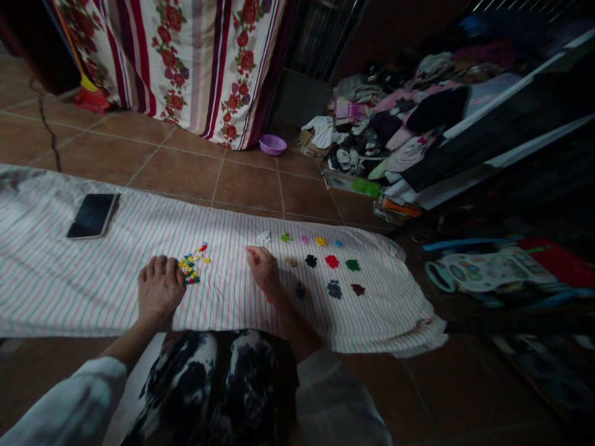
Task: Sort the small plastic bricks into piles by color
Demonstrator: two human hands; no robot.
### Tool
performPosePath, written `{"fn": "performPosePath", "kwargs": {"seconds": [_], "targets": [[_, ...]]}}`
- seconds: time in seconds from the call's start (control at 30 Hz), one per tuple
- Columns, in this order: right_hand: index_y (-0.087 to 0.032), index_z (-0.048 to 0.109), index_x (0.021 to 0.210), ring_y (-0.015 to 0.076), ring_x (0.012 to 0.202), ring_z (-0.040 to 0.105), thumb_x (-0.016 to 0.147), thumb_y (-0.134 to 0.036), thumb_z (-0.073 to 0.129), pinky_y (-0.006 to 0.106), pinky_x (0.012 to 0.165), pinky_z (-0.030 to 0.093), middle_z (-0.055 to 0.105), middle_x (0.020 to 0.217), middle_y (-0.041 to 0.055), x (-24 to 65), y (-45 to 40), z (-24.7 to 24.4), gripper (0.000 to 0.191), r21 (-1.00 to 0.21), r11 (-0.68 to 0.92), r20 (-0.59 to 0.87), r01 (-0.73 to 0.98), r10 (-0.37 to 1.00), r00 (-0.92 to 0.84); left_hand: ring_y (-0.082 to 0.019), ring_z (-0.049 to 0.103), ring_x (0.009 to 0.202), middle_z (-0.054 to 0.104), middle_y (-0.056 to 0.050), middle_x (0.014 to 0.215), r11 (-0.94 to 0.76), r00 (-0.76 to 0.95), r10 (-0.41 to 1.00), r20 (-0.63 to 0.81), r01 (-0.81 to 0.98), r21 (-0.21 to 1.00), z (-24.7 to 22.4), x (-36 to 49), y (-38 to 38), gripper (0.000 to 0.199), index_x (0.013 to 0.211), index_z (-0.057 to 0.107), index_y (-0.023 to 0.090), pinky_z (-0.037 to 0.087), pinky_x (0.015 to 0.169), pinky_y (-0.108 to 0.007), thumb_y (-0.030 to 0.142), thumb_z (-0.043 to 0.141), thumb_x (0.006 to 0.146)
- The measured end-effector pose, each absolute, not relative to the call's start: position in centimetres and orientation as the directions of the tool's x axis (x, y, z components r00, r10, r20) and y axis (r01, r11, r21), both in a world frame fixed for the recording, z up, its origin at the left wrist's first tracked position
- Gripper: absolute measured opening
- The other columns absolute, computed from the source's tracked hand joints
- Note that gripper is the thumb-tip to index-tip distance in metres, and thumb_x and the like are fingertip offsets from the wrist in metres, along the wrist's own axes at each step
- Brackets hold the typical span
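My left hand [160, 286] rests palm down on the striped cloth, its fingers lying flat beside a mixed pile of small coloured pieces [189, 270], mostly yellow, green, red, white and blue. To the right, my right hand [264, 269] is closed with thumb and fingertips together; what they hold, if anything, is too small to make out. Around it lie sorted little heaps: white [264, 236], lime green [285, 237], pink [304, 239], yellow [320, 241], light blue [339, 243], tan [290, 261], black [311, 261], red [331, 261], dark green [352, 265], grey [334, 288] and brown [357, 289].
A phone [93, 215] lies on the left of the cloth-covered surface [223, 303]. Beyond its far edge are a tiled floor [246, 183], a purple bowl [273, 144] and a floral curtain [186, 62]. Heaped clothes [395, 118] and a toy panel [483, 266] are at the right.
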State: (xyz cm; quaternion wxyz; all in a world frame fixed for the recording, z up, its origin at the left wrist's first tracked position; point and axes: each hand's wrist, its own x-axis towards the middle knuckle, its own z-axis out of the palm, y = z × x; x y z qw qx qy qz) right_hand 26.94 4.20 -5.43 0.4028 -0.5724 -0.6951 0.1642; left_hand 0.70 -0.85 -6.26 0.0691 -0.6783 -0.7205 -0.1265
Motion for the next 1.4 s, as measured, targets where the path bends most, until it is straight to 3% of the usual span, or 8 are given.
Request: {"fn": "performPosePath", "kwargs": {"seconds": [0.13,0.3,0.47,0.77,1.4], "targets": [[-0.021,0.076,0.108,0.016,0.084,0.069,0.091,-0.018,0.057,0.026,0.081,0.055,0.074,0.099,0.0062,22.3,3.9,-6.7,0.026,-0.689,0.259,0.244,0.677,0.962,-0.12,-0.034,0.05,0.127,0.062,-0.017,0.123,0.041,-0.068,0.954,0.291,0.995,0.095,-6.3,0.7,-0.8,0.038,0.113,0.061,0.014,0.039,0.1,-0.047,0.033,0.033,0.098],[-0.025,0.072,0.122,0.0157,0.094,0.068,0.093,-0.021,0.061,0.026,0.089,0.053,0.072,0.109,0.0048,19.0,4.1,-7.2,0.032,-0.605,0.239,0.132,0.759,0.971,-0.2,-0.034,0.051,0.125,0.062,-0.018,0.121,0.028,-0.052,0.951,0.305,0.996,0.083,-6.3,0.6,-0.8,0.036,0.111,0.061,0.014,0.04,0.098,-0.047,0.032,0.033,0.098],[-0.03,0.075,0.118,0.0167,0.102,0.066,0.097,-0.03,0.061,0.026,0.089,0.051,0.071,0.109,0.0029,17.3,4.3,-7.3,0.025,-0.535,0.162,0.049,0.829,0.986,-0.161,-0.035,0.05,0.127,0.061,-0.018,0.122,0.015,-0.04,0.949,0.312,0.996,0.083,-6.5,0.6,-0.9,0.038,0.112,0.06,0.013,0.039,0.099,-0.047,0.033,0.032,0.098],[-0.027,0.076,0.11,0.0174,0.103,0.066,0.097,-0.033,0.063,0.026,0.087,0.05,0.071,0.107,0.0033,17.2,3.8,-8.0,0.019,-0.559,0.156,0.103,0.815,0.988,-0.119,-0.036,0.049,0.128,0.061,-0.018,0.122,0.025,-0.046,0.955,0.294,0.997,0.076,-6.1,0.7,-1.0,0.04,0.114,0.059,0.013,0.038,0.1,-0.047,0.034,0.029,0.099],[-0.023,0.071,0.11,0.0186,0.103,0.066,0.097,-0.02,0.056,0.028,0.095,0.05,0.074,0.107,0.0057,17.7,3.7,-9.1,0.021,-0.619,0.223,0.212,0.753,0.971,-0.113,-0.035,0.047,0.128,0.06,-0.019,0.122,0.017,-0.053,0.956,0.288,0.992,0.125,-6.2,0.7,-1.0,0.038,0.114,0.059,0.013,0.037,0.1,-0.048,0.033,0.032,0.097]]}}
